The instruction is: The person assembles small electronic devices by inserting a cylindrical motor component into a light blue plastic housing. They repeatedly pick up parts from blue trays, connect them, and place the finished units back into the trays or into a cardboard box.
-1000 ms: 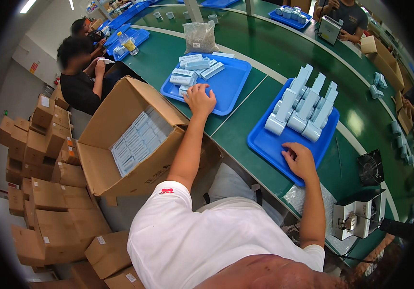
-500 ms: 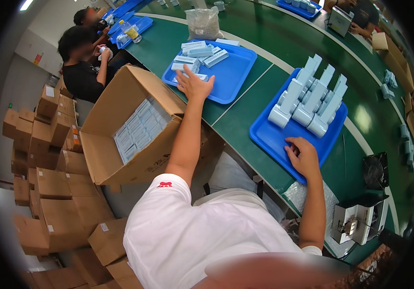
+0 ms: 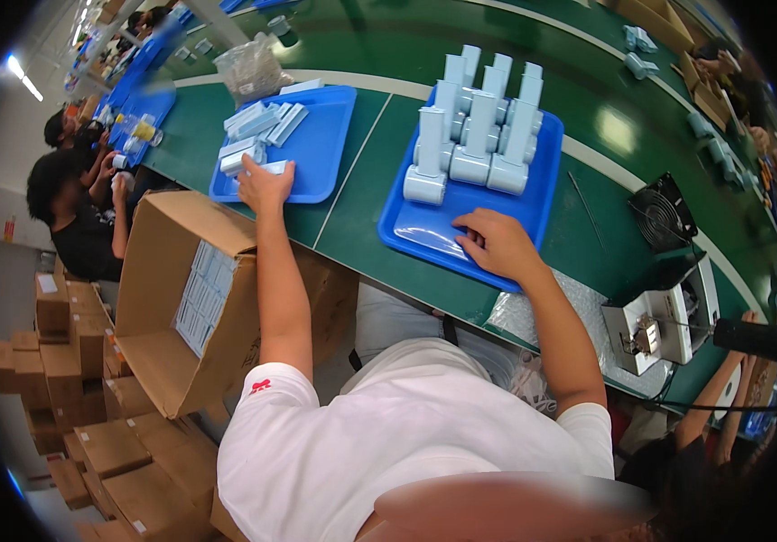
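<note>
Over the near left part of the left blue tray [image 3: 321, 172], my left hand [image 3: 266, 190] has its thumb and fingers closed around the ends of a slim light-blue box [image 3: 274, 168]. Several more such boxes [image 3: 262, 122] lie in a loose pile just beyond it. My right hand [image 3: 497, 242] hovers at or rests on the near part of the right blue tray [image 3: 537, 185]; its fingers are loosely bent and apart, with nothing in them. Behind it, several light-blue pieces with drum-shaped bases and tall flat handles [image 3: 477, 144] stand upright in rows.
An open carton [image 3: 149, 357] with light-blue boxes [image 3: 205, 298] stands at the table's left edge. A clear bag [image 3: 251, 70] is behind the left tray. At right are bubble wrap [image 3: 533, 312], a black fan [image 3: 661, 212] and a white device [image 3: 646, 330]. A seated person [image 3: 81, 221] works at left.
The view has swung, so the trays appear further left. My left hand has gone from spread fingers over the boxes to a grip on one. My right hand stays by the right tray.
</note>
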{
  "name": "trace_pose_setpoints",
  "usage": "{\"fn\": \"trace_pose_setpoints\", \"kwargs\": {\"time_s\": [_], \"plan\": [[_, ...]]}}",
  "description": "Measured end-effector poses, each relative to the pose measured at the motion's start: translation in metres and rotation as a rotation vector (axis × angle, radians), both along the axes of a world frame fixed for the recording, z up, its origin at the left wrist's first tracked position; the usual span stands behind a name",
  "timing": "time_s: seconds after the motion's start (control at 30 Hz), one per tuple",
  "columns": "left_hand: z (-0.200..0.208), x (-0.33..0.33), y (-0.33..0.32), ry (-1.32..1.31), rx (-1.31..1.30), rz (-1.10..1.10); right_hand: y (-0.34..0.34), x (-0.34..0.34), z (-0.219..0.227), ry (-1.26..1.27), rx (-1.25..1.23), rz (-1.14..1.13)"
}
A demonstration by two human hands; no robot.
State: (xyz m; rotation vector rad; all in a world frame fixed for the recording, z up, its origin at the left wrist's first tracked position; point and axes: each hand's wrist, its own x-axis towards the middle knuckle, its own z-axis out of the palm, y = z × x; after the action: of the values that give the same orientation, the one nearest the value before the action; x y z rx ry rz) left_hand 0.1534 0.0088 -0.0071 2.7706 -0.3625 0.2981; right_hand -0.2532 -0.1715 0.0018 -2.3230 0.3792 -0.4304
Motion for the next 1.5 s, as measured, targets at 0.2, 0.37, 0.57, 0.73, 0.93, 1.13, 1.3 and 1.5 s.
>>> {"fn": "trace_pose_setpoints", "kwargs": {"time_s": [0.2, 0.37, 0.57, 0.73, 0.93, 1.13, 1.3, 1.5], "plan": [[0.000, -0.013, 0.000, -0.028, -0.059, -0.101, 0.000, 0.000, -0.002, -0.076, -0.058, 0.000], [-0.001, -0.015, 0.001, -0.050, -0.056, -0.099, -0.019, -0.009, 0.012, -0.416, -0.246, -0.252], [-0.009, -0.017, -0.003, -0.076, -0.072, -0.103, -0.062, -0.026, -0.025, -0.453, 0.031, -0.814], [-0.009, -0.016, 0.001, -0.106, -0.105, -0.118, -0.058, -0.012, -0.026, -0.310, -0.213, -0.780], [-0.010, -0.020, 0.001, -0.128, -0.103, -0.134, -0.057, -0.005, -0.032, -0.305, -0.206, -0.770], [-0.008, -0.023, 0.002, -0.126, -0.113, -0.139, -0.061, 0.016, -0.039, -0.318, -0.198, -0.744], [-0.012, -0.020, 0.001, -0.128, -0.115, -0.133, -0.063, 0.037, -0.037, -0.306, -0.179, -0.717], [-0.011, -0.023, 0.003, -0.157, -0.111, -0.137, -0.065, 0.048, -0.039, -0.309, -0.148, -0.711]]}}
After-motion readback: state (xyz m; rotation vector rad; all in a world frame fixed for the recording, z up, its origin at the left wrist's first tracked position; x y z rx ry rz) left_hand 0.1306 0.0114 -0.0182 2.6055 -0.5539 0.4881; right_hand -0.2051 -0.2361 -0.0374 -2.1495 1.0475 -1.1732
